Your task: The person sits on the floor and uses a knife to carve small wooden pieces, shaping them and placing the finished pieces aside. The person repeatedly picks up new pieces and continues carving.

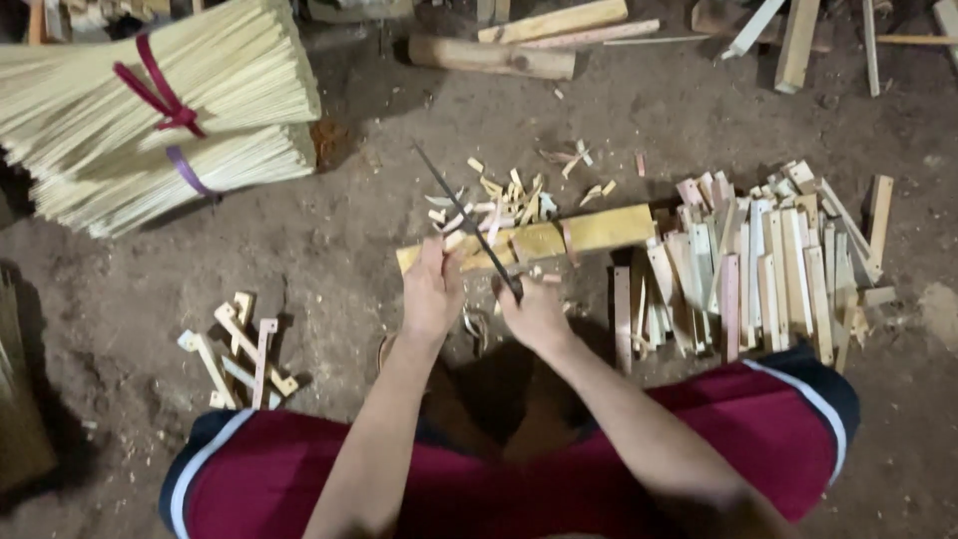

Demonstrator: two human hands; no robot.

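Note:
My right hand (535, 313) grips the handle of a long dark knife (461, 212) whose blade points up and away to the left. My left hand (431, 291) pinches a small pale wood piece (454, 241) against the blade. Both hands hover over a yellowish wooden plank (599, 230) lying flat on the dirt floor. Pale wood shavings (499, 195) are scattered just beyond the plank.
A heap of short flat wood strips (758, 265) lies to the right. Several cut pieces (239, 349) lie at the left. Two tied bundles of thin sticks (150, 110) rest at upper left. Logs and planks (494, 57) lie at the top.

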